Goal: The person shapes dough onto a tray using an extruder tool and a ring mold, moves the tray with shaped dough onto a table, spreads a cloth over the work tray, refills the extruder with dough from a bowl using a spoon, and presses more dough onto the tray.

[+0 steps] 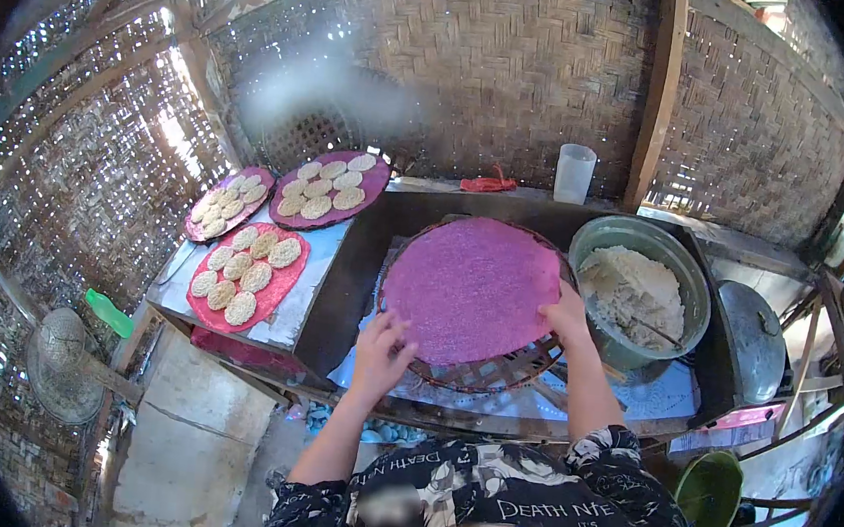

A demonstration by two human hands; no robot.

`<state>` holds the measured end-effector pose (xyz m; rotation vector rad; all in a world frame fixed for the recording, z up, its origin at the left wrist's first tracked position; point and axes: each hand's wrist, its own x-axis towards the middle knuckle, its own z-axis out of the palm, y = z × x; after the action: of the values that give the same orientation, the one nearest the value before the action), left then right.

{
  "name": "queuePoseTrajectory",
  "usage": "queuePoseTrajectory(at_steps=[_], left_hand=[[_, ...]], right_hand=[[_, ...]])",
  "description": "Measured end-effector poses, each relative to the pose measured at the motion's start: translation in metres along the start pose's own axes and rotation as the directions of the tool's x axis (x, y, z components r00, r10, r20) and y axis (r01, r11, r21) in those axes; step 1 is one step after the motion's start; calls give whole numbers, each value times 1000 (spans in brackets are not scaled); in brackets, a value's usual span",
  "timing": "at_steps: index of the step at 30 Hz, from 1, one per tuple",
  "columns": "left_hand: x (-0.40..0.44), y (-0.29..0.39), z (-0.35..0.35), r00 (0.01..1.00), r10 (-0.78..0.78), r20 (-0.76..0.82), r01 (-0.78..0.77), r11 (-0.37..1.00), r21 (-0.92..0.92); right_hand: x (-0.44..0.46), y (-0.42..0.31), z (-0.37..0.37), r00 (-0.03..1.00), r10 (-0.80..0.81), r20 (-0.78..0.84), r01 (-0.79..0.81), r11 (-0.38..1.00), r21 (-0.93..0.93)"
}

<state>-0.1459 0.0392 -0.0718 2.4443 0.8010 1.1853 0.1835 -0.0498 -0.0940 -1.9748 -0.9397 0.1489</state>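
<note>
A round purple cloth lies over a woven tray, whose lattice shows along the near edge. At the cloth's lower left edge is my left hand, its fingers apart and curved. My right hand pinches the cloth's right edge, thumb on top. On the right, close to that hand, stands a green basin holding a pale, lumpy mass and a thin stick or handle.
Round pale cakes lie on a red cloth and two purple-covered trays at the left. Behind are a clear plastic container and a red item. A metal lid sits at the right, a green bucket below.
</note>
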Motion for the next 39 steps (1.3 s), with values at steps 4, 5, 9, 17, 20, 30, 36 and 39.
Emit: queuePoseTrajectory(at_steps=[4, 5, 9, 17, 20, 30, 36, 39], left_hand=[[-8, 9, 8, 962, -28, 270, -55, 953, 297], [-10, 9, 9, 953, -55, 300, -35, 958, 286], [-11, 10, 11, 935, -90, 344, -2, 966, 259], [-11, 18, 6, 921, -112, 373, 28, 974, 225], [-11, 17, 7, 931, -59, 360, -21, 977, 213], [-17, 6, 24, 726, 162, 669, -395, 894, 212], [-17, 8, 23, 759, 228, 610, -433, 876, 211], [-17, 6, 26, 776, 243, 582, -431, 878, 208]], right_hand=[[-1, 16, -8, 1000, 15, -15, -15, 1000, -9], [1, 22, -6, 999, -14, -50, 9, 996, -93], [-5, 16, -16, 999, -7, -41, 2, 992, -125], [-12, 6, -37, 989, 92, 120, -79, 991, -106], [-19, -15, -35, 996, -81, -45, 51, 879, -475], [-62, -85, 94, 352, -512, 783, 737, 668, 105], [23, -51, 48, 727, -226, 648, 611, 643, -462], [36, -42, 59, 868, -188, 459, 462, 643, -611]])
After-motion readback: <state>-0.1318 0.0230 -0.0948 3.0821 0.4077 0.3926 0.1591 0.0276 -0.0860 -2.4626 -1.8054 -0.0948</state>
